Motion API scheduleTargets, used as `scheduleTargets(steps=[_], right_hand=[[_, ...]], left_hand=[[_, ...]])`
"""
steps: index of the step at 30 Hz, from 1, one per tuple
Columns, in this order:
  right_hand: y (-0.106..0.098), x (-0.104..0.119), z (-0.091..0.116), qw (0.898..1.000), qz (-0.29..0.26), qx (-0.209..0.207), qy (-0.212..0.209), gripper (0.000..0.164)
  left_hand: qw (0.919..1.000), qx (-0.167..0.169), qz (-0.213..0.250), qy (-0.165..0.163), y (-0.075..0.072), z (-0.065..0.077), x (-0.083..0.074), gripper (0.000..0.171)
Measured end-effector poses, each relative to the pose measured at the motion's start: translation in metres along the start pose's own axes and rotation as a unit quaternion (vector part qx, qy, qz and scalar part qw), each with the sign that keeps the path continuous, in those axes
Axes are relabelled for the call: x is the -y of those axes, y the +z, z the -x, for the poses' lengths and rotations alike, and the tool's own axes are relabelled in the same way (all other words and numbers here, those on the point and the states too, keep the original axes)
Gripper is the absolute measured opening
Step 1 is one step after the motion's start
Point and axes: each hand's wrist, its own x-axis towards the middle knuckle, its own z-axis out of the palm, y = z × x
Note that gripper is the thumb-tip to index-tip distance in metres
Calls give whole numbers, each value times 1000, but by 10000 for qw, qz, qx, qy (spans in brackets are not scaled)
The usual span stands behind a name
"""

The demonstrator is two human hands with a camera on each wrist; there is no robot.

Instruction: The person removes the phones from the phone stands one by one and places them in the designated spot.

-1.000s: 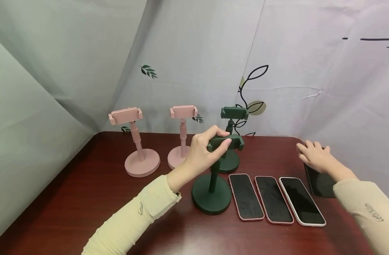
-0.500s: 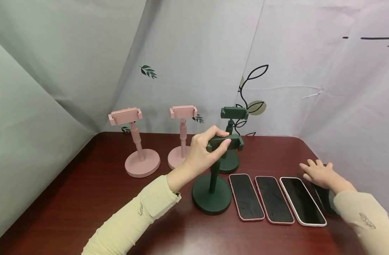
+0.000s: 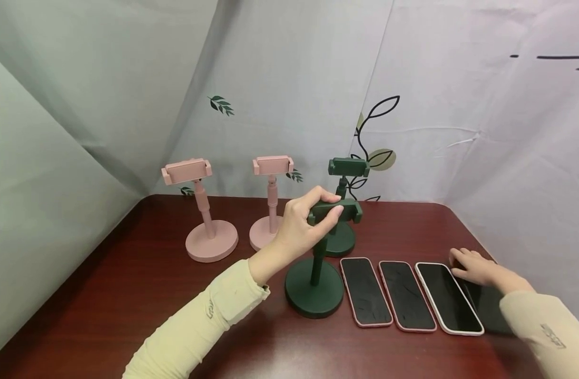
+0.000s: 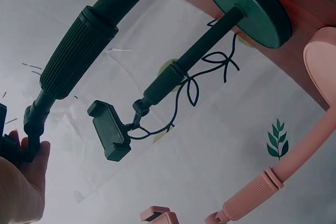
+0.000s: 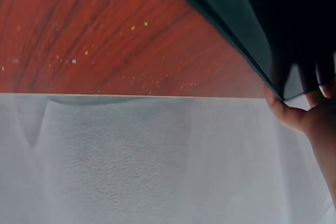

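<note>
In the head view my left hand (image 3: 304,220) pinches the phone clamp of a dark green phone stand (image 3: 314,287), thumb in front and fingers over the top. The stand's round base is on the table. The left wrist view shows that hand (image 4: 23,182) at the clamp end, past the ribbed collar (image 4: 79,56). At the far right, my right hand (image 3: 476,269) grips the far end of a black tablet-like slab (image 3: 493,310), partly hidden by hand and sleeve. In the right wrist view, the thumb lies at a corner of the slab (image 5: 231,30).
Three phones lie in a row: one pink-edged (image 3: 366,292), another pink-edged (image 3: 408,296) and one white-edged (image 3: 449,298). Behind stand a second green stand (image 3: 348,167) and two pink stands, one left (image 3: 212,241) and one nearer the middle (image 3: 272,196). Pale cloth (image 3: 289,68) hangs behind the table.
My right hand has come nearer with the black slab, which tilted midway and now lies flatter beside the white-edged phone. The left hand and green stand have stayed put.
</note>
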Motion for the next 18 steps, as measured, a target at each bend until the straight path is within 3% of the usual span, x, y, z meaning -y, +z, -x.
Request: scheduleTargets(steps=[5, 13, 18], right_hand=[[5, -1, 1, 9992, -81, -207, -329, 20], [10, 4, 5, 9974, -392, -97, 589, 16], [13, 6, 8, 9970, -364, -182, 654, 13]], left_hand=[[10000, 1, 9, -39, 0, 2, 0, 13], [10000, 6, 74, -53, 0, 2, 0, 13], [9991, 48, 354, -210, 1, 2, -1, 15]])
